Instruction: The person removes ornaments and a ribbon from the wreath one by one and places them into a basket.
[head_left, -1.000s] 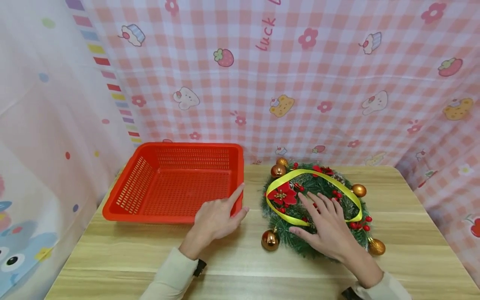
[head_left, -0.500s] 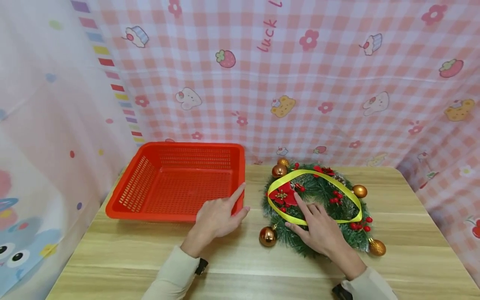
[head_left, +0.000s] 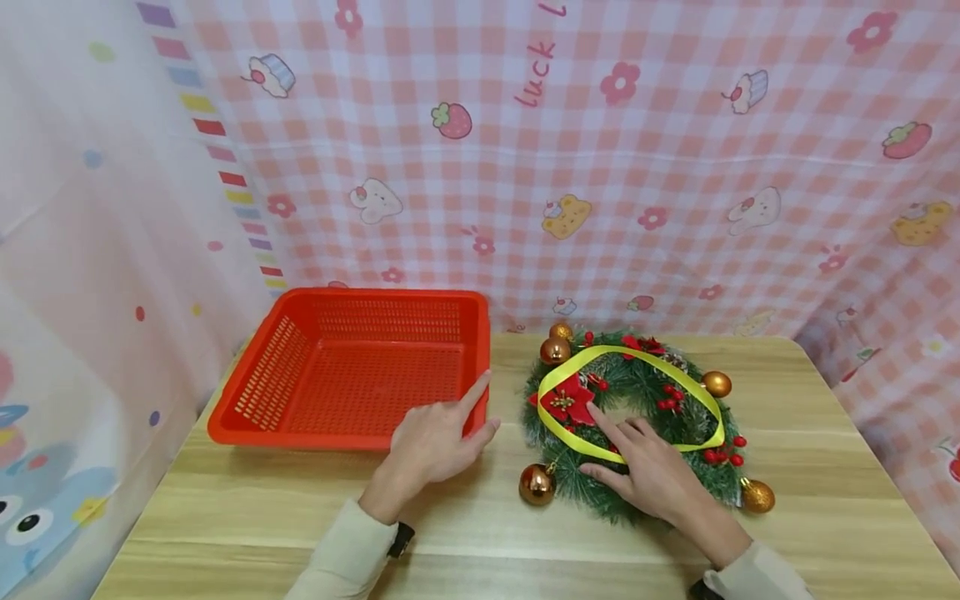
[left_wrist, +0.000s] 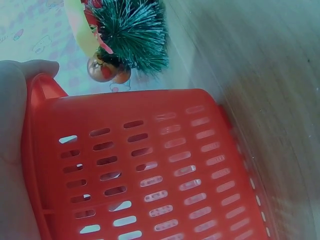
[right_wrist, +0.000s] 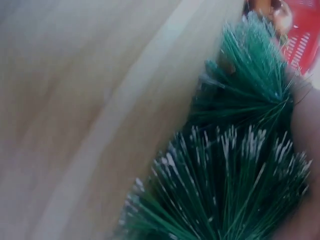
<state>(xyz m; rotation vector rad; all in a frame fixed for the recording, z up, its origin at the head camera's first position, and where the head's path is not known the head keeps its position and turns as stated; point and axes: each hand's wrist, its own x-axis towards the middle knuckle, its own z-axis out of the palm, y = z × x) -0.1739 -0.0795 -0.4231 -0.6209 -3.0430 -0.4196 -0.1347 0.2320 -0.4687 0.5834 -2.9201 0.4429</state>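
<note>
A thin strip of table is left between the red basket and the wreath, but it is made tighter by the left hand and a shiny ball. The basket can be reached into from above, though its sides are walled in. The wreath's hole is partly blocked by the yellow ribbon and the right hand, and the back is closed off by a curtain.
</note>
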